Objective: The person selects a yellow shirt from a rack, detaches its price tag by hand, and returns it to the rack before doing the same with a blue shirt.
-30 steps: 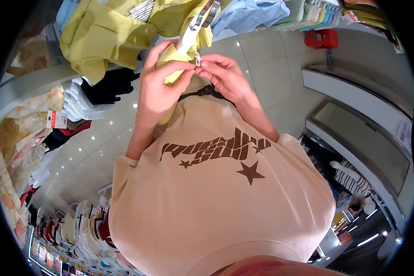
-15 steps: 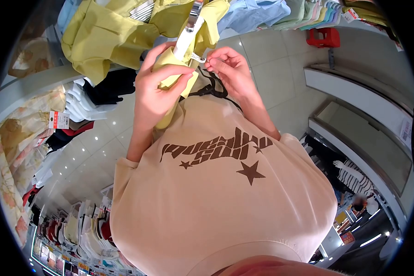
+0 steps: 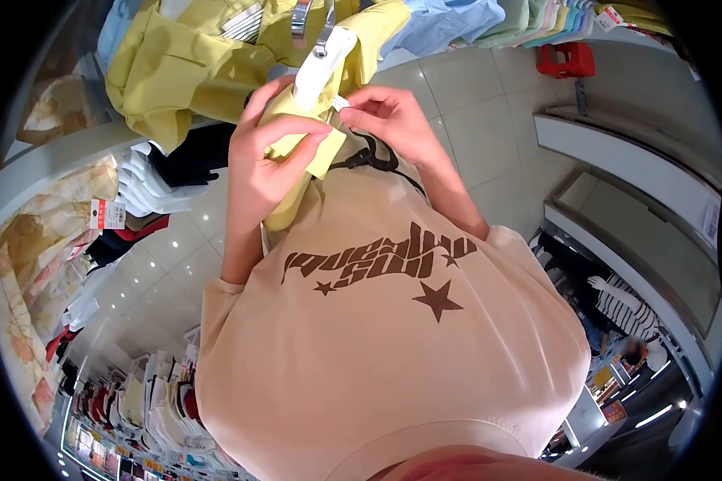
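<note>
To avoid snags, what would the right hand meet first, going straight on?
The right hand would likely meet the small white tag first, then the yellow fabric garment; depth is unclear.

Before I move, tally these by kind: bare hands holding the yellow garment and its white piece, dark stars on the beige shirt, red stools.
Hands: 2 (left hand, right hand)
Dark stars: 3
Red stool: 1
Total: 6
</note>
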### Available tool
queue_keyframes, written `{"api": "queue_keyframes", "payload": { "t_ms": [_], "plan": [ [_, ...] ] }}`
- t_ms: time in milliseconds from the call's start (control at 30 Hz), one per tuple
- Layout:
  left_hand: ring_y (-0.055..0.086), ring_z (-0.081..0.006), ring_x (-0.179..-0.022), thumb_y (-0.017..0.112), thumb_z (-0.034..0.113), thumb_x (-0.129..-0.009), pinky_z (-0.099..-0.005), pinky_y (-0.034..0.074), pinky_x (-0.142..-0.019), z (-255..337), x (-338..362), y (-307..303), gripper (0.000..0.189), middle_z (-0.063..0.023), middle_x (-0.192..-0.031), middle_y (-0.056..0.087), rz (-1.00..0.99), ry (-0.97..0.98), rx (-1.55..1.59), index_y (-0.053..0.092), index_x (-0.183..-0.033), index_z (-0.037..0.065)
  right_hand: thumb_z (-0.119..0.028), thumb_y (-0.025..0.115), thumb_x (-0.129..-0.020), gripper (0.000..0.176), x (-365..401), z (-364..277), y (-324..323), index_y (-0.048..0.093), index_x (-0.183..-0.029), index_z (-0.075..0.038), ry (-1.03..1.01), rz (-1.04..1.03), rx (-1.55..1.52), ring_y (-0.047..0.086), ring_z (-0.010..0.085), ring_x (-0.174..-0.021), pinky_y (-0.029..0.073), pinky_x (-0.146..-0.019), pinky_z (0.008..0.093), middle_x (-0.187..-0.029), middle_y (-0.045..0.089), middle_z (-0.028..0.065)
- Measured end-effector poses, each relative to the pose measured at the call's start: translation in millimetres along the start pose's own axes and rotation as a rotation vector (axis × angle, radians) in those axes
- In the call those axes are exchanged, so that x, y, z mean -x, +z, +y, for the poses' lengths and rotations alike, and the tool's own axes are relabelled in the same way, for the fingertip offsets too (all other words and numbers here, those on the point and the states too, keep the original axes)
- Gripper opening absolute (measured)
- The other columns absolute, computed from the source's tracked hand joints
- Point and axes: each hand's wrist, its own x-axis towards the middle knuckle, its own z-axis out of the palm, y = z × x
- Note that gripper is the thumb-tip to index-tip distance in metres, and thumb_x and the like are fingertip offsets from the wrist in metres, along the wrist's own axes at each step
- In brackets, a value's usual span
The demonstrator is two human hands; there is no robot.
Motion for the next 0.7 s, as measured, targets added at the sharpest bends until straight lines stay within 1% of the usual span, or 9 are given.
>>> {"api": "queue_keyframes", "payload": {
  "t_ms": [67,100,200,300,400,467,533,633,700],
  "plan": [
    [0.070,-0.0328,-0.114,0.074,-0.001,-0.089,-0.0389,0.055,-0.097,-5,1,-4,0.021,-0.0191,-0.134,0.065,-0.016,0.032,-0.036,0.080,-0.107,0.009,-0.003,0.074,-0.100,0.014,0,-4,-4,0.073,-0.113,0.004,0.003,-0.065,-0.095,0.070,0.0138,-0.092,0.057,-0.086,0.0295,-0.106,0.074,0.0103],
    [0.070,-0.0334,-0.113,0.072,-0.002,-0.091,-0.0392,0.055,-0.097,-7,1,-7,0.024,-0.0187,-0.134,0.064,-0.022,0.047,-0.055,0.080,-0.111,0.009,-0.003,0.074,-0.100,0.013,0,-6,-3,0.073,-0.111,0.003,-0.044,-0.089,-0.143,0.070,0.0130,-0.092,0.056,-0.084,0.0284,-0.105,0.075,0.0087],
    [0.069,-0.0325,-0.105,0.066,-0.001,-0.095,-0.0378,0.056,-0.088,-16,1,-11,0.034,-0.0186,-0.132,0.064,-0.072,0.084,-0.080,0.075,-0.125,0.013,-0.004,0.075,-0.100,0.010,5,-19,1,0.074,-0.108,0.001,-0.141,-0.154,-0.233,0.070,0.0115,-0.093,0.055,-0.081,0.0265,-0.102,0.075,0.0056],
    [0.069,-0.0310,-0.098,0.068,0.003,-0.096,-0.0366,0.056,-0.076,-13,5,-12,0.039,-0.0173,-0.125,0.064,-0.162,0.003,-0.117,0.072,-0.132,0.016,-0.002,0.074,-0.100,0.010,8,-35,8,0.074,-0.109,0.002,-0.125,-0.210,-0.211,0.070,0.0119,-0.094,0.056,-0.083,0.0273,-0.102,0.075,0.0059],
    [0.068,-0.0293,-0.093,0.071,0.004,-0.095,-0.0369,0.055,-0.070,1,5,-14,0.042,-0.0154,-0.117,0.064,-0.224,-0.039,-0.195,0.071,-0.135,0.016,0.000,0.074,-0.100,0.011,13,-44,20,0.073,-0.110,0.003,-0.085,-0.212,-0.184,0.071,0.0126,-0.096,0.058,-0.085,0.0283,-0.103,0.075,0.0068],
    [0.068,-0.0305,-0.093,0.076,0.004,-0.092,-0.0380,0.057,-0.074,3,6,-12,0.043,-0.0147,-0.114,0.063,-0.213,-0.056,-0.145,0.071,-0.133,0.014,0.001,0.074,-0.099,0.011,14,-44,28,0.073,-0.110,0.004,-0.095,-0.202,-0.176,0.071,0.0130,-0.097,0.059,-0.087,0.0289,-0.103,0.075,0.0074],
    [0.070,-0.0311,-0.098,0.077,0.004,-0.091,-0.0382,0.058,-0.077,6,2,-11,0.042,-0.0160,-0.122,0.065,-0.197,-0.081,-0.074,0.072,-0.132,0.013,0.002,0.073,-0.099,0.012,13,-43,27,0.073,-0.111,0.005,-0.093,-0.194,-0.142,0.071,0.0135,-0.098,0.059,-0.088,0.0299,-0.105,0.075,0.0080],
    [0.072,-0.0330,-0.104,0.076,0.003,-0.092,-0.0379,0.059,-0.081,-3,-1,-1,0.036,-0.0196,-0.132,0.065,-0.109,0.089,-0.094,0.073,-0.127,0.008,0.003,0.073,-0.099,0.013,15,-44,28,0.073,-0.112,0.006,-0.086,-0.175,-0.126,0.071,0.0142,-0.099,0.059,-0.088,0.0305,-0.106,0.075,0.0087],
    [0.073,-0.0342,-0.106,0.074,0.001,-0.093,-0.0379,0.059,-0.083,-4,1,1,0.031,-0.0217,-0.135,0.065,-0.117,0.034,-0.074,0.074,-0.124,0.006,0.004,0.073,-0.099,0.014,15,-45,28,0.073,-0.113,0.006,-0.063,-0.167,-0.096,0.072,0.0150,-0.099,0.060,-0.088,0.0310,-0.107,0.075,0.0092]
  ]
}}
